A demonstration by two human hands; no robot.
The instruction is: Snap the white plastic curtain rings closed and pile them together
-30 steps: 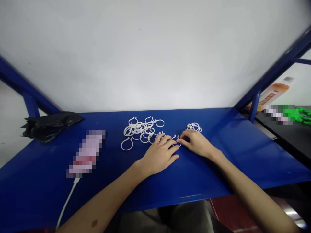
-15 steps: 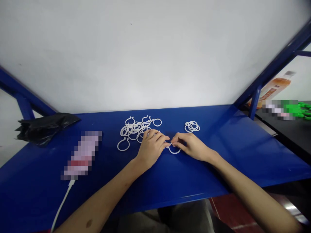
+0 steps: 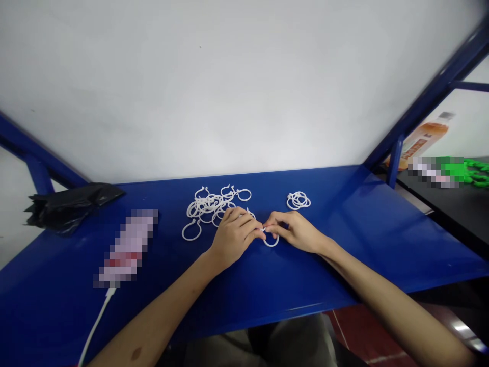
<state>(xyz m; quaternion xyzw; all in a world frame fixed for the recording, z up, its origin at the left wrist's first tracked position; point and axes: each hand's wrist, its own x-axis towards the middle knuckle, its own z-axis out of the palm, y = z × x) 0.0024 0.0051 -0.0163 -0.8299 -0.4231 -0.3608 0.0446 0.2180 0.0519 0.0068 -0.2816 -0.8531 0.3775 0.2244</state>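
Between my two hands is a white plastic ring, its lower curve showing below the fingertips. My left hand is closed, pinching the ring's upper left end. From the other side my right hand pinches the same ring near its top. The fingers hide the spot where the ends meet. A loose pile of white rings, several of them with open ends and small knobs, lies behind and left of my left hand. Beyond my right hand sits a smaller cluster of rings.
A crumpled black plastic bag lies at the left. Nearer me is a blurred-out flat object with a white cable. The blue tabletop meets a white wall. Blue frame bars rise both sides; a bottle stands right.
My fingertips have come together over the ring, and the gap between my hands has narrowed. The whole view has shifted slightly; the pile and the cluster look the same.
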